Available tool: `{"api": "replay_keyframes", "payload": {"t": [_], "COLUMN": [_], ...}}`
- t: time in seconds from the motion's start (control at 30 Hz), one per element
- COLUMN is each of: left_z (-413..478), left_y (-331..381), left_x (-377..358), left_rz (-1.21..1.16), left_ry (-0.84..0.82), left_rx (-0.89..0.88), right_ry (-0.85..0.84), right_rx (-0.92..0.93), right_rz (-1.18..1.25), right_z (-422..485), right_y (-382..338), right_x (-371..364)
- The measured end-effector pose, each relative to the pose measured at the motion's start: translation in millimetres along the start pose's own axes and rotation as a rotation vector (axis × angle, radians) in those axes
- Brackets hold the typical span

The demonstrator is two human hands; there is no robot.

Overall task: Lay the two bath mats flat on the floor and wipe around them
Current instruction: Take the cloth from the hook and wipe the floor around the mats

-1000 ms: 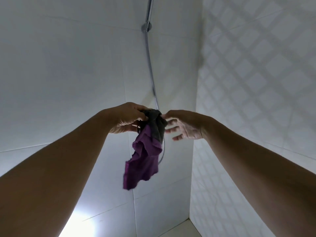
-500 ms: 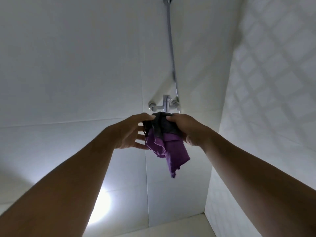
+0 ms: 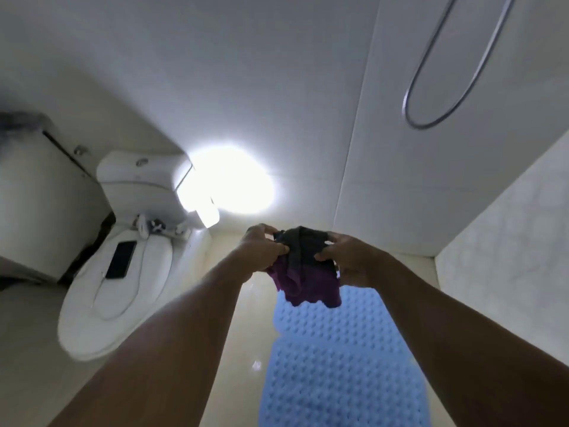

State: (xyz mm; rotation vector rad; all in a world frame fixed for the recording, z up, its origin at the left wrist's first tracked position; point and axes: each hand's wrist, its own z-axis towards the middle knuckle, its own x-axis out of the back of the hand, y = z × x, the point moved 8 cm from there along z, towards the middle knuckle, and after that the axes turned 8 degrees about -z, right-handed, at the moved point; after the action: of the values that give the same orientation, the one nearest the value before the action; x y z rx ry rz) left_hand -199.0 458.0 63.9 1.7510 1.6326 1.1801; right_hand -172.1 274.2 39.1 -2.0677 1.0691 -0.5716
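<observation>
A bunched purple and grey cloth [image 3: 303, 266] hangs in front of me at chest height. My left hand [image 3: 261, 251] grips its left side and my right hand [image 3: 348, 260] grips its right side, fingers curled into the fabric. Below the cloth a pale blue bath mat [image 3: 332, 365] with a bumpy surface lies flat on the cream floor, running toward me between my forearms. Its far end is hidden behind the cloth. A second mat is not in view.
A white toilet [image 3: 123, 291] with its lid down stands at the left, a black phone [image 3: 121, 264] lying on the lid. White tiled walls close the corner ahead and at the right. A metal shower hose [image 3: 437, 97] loops on the wall at upper right.
My view has dropped from the shower wall to the floor, bringing the toilet and blue mat into sight. Both hands still hold the cloth, now lower and spread a little wider.
</observation>
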Motion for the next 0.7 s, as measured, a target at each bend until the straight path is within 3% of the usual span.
{"api": "replay_keyframes", "payload": {"t": [0.13,0.43,0.7], "left_z": [29.9,130.1,247.1], "left_y": [-130.3,-465.4,-745.4], "left_x": [14.4,-13.0,-52.3], "left_rz": [0.034,0.118,0.346], "left_ry": [0.046,0.073,-0.002], "left_rx": [0.126,0.287,0.438], "right_ry": [-0.115,-0.02,-0.254], "right_rx": [-0.129,-0.292,-0.361], "right_rz": [-0.153,-0.244,-0.514], "right_z": [54.2,224.5,410.6], "right_y": [92.6,373.5,623.2], "right_x": [-70.3,-198.0,-286.5]}}
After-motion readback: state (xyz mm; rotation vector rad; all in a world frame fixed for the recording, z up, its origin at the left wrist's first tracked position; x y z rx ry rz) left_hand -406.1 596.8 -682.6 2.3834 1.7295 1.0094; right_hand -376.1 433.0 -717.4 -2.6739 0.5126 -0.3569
